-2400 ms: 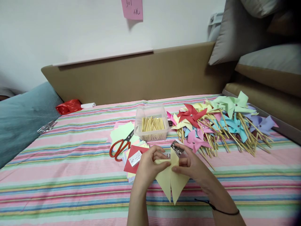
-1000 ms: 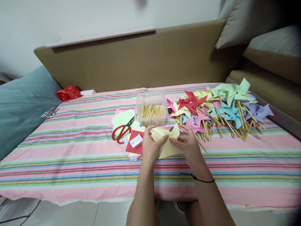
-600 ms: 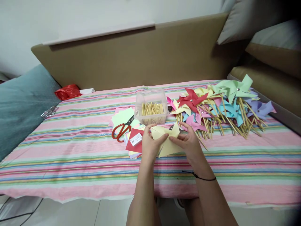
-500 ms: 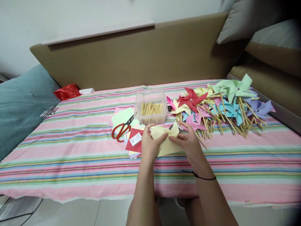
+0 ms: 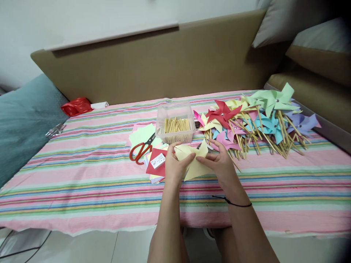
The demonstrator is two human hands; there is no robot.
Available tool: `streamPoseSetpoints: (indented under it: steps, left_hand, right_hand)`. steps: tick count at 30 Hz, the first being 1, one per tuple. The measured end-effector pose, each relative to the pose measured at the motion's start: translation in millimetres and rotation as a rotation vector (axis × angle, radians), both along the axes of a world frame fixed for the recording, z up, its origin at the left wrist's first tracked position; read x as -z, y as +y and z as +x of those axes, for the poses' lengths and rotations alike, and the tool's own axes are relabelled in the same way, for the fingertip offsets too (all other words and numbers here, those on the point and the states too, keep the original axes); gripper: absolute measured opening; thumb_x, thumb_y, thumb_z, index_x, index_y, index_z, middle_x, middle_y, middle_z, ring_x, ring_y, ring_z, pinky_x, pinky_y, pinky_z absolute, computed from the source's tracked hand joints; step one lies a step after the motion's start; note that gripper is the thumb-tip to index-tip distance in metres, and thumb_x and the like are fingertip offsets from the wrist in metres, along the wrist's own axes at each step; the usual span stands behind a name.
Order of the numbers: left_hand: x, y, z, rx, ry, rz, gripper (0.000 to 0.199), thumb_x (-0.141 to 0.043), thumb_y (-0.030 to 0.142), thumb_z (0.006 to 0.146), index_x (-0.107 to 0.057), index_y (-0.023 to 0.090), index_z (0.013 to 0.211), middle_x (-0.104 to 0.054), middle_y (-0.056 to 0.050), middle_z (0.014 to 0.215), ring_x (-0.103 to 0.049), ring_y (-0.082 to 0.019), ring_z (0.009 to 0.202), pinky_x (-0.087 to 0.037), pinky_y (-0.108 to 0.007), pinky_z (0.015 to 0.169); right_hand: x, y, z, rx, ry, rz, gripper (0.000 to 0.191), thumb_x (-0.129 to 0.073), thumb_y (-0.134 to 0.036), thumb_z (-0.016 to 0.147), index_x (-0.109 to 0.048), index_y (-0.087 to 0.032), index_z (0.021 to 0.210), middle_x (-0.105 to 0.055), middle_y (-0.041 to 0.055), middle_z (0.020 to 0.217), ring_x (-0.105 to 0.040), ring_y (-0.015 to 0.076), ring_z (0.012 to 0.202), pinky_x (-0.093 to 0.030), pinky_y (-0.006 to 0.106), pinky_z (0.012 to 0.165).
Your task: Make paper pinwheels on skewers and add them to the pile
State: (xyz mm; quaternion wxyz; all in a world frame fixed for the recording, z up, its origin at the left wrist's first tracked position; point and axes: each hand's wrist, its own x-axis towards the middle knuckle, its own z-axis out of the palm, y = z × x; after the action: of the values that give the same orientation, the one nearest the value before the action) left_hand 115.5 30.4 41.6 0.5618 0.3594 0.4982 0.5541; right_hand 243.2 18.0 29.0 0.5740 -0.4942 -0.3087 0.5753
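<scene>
Yellow paper, turned since earlier, sits pinched between the fingers.

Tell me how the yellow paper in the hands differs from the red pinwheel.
Colour: the yellow paper is pale, the red pinwheel strong red.
Position: the yellow paper is held by the left hand and right hand; the red pinwheel lies among other pinwheels.
Centre: the red pinwheel has a shiny stud; none shows on the yellow paper, though fingers hide part of it.
Both have pointed tips.
</scene>
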Motion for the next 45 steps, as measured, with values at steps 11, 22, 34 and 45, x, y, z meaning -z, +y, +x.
streamPoseSetpoints:
  steps: [11,22,34,45]
  left_hand:
    - [1.3,0,-9,0.097,-0.038,-0.086,0.061,-0.082,0.029,0.058,-0.050,0.019,0.109,-0.070,-0.004,0.077,-0.065,-0.016,0.061,-0.049,-0.025,0.058]
    - [2.5,7,-19,-0.031,-0.160,0.049,0.037,-0.072,0.038,0.072,-0.058,0.018,0.100,-0.071,-0.003,0.079,-0.065,-0.013,0.075,-0.048,-0.024,0.069]
    - [2.2,2,-4,0.077,-0.145,0.096,0.040,-0.082,0.019,0.060,-0.059,0.017,0.093,-0.066,0.001,0.075,-0.061,-0.009,0.070,-0.047,-0.021,0.071]
    - [6.2,3,2,-0.040,-0.125,0.005,0.045,-0.085,0.019,0.050,-0.058,0.016,0.086,-0.062,0.001,0.078,-0.061,-0.008,0.065,-0.048,-0.021,0.065]
  right_hand:
    - [4.5,3,1,0.029,0.053,-0.057,0.093,-0.089,-0.029,0.047,-0.040,-0.019,0.125,-0.075,0.0048,0.072,-0.069,0.0218,0.060,-0.055,0.033,0.058]
    - [8.7,5,5,0.112,0.084,-0.060,0.098,-0.089,-0.030,0.045,-0.039,-0.018,0.128,-0.073,0.0024,0.066,-0.068,0.0210,0.058,-0.054,0.032,0.056]
    - [7.6,6,2,0.127,0.069,-0.031,0.092,-0.088,-0.031,0.045,-0.042,-0.019,0.124,-0.074,0.0041,0.072,-0.069,0.0230,0.061,-0.055,0.036,0.060]
    - [2.6,3,0,0.119,0.059,-0.004,0.093,-0.089,-0.030,0.046,-0.039,-0.022,0.124,-0.074,0.0020,0.073,-0.070,0.0231,0.067,-0.056,0.037,0.064]
